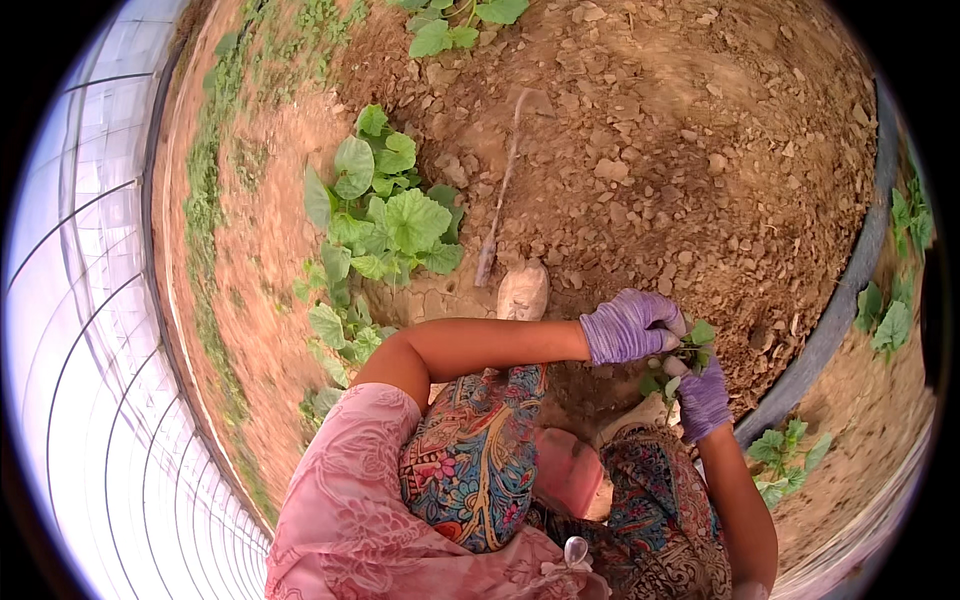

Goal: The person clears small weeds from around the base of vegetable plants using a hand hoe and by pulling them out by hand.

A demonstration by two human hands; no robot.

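In a purple knit glove, my left hand is out in front of my right leg, its fingers closed at a small bunch of leafy green sprigs. Just below it, my right hand, gloved the same way, grips the lower part of the bunch, with leaves poking out around the fingers. The bare fingertips of both gloves nearly meet there. Where the stems end is hidden by the hands. Beneath them lies loose, cloddy brown soil.
A thin-handled tool, perhaps a small hoe, lies on the soil beyond my shoe. Broad-leaved vine plants grow to the left. A dark hose or pipe curves along the right, with young plants beyond. Hooped plastic sheeting forms the left wall.
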